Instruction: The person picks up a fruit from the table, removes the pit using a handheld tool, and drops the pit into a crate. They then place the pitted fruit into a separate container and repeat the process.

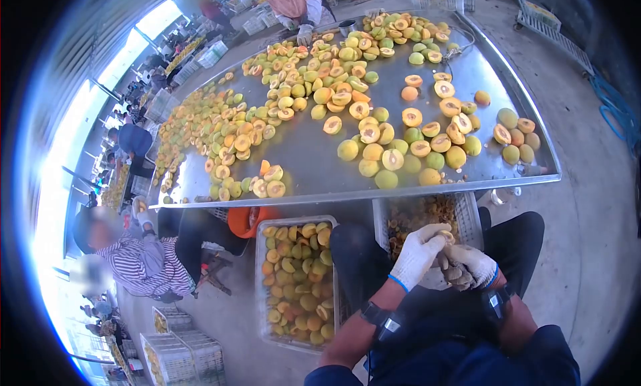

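Observation:
Both my hands wear whitish work gloves and meet above my lap, in front of a crate of pits and scraps (pixel 427 216). My left hand (pixel 419 252) has its fingers closed at a small pale-yellow fruit piece (pixel 446 236). My right hand (pixel 469 264) is curled against it, fingers bent and darkly soiled; what they hold, if anything, is hidden. Beyond them, whole and halved yellow-green fruits (pixel 390 160) lie on the metal table (pixel 307 175).
A white crate (pixel 334 279) full of fruit stands left of my legs, near an orange bowl (pixel 244 222). A co-worker in stripes (pixel 157 262) sits at the left; another person (pixel 294 2) works across the table. Stacked crates (pixel 183 359) stand lower left.

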Demonstrator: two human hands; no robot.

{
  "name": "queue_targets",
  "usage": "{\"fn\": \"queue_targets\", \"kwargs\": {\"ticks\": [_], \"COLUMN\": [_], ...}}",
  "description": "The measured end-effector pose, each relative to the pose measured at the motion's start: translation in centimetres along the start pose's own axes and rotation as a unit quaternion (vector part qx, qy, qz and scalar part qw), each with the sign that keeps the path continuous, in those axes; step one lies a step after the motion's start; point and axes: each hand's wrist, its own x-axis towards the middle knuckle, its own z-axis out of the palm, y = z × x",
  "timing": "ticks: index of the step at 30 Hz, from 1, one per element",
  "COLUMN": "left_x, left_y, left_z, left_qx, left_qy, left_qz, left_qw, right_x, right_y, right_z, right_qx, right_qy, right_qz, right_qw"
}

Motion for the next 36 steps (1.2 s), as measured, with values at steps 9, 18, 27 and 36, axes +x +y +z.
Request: {"fn": "queue_targets", "kwargs": {"ticks": [9,18,27,36], "left_x": [0.3,10.4,18.3,13.8], "left_y": [3.5,8.1,8.0,7.4], "left_z": [-0.8,-3.9,0.5,-2.2], "left_qx": [0.290,0.632,0.770,0.253], "left_qy": [0.045,0.285,0.127,0.175], "left_qz": [0.088,0.291,0.029,0.165], "left_qw": [0.952,0.659,0.624,0.937], "right_x": [0.1,1.6,0.5,-1.8], "right_y": [0.6,1.1,0.4,-0.1], "right_z": [-2.1,-2.4,-1.5,-1.0], "right_qx": [-0.042,-0.030,-0.120,-0.204], "right_qy": [-0.024,-0.010,0.064,0.084], "right_qz": [-0.028,-0.046,-0.088,-0.141], "right_qw": [0.998,0.998,0.987,0.965]}}
